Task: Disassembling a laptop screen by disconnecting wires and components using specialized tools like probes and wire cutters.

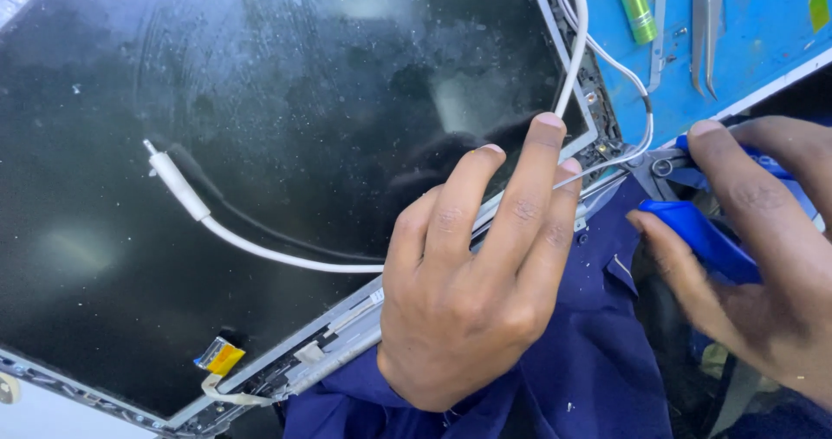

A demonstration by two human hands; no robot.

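Note:
A large dusty black screen panel with a grey frame fills most of the view. My left hand rests flat on its lower edge, fingers spread, pressing the frame near the corner. My right hand grips blue-handled pliers, whose metal jaws sit at the panel's corner hinge. A white cable with a plug end lies across the glass and runs under my left hand. Thin wires loop around the corner.
A blue work mat lies at the top right with a green cylindrical tool and metal tweezers on it. A yellow-tipped flat connector sticks out at the panel's bottom edge. Dark blue cloth lies under my hands.

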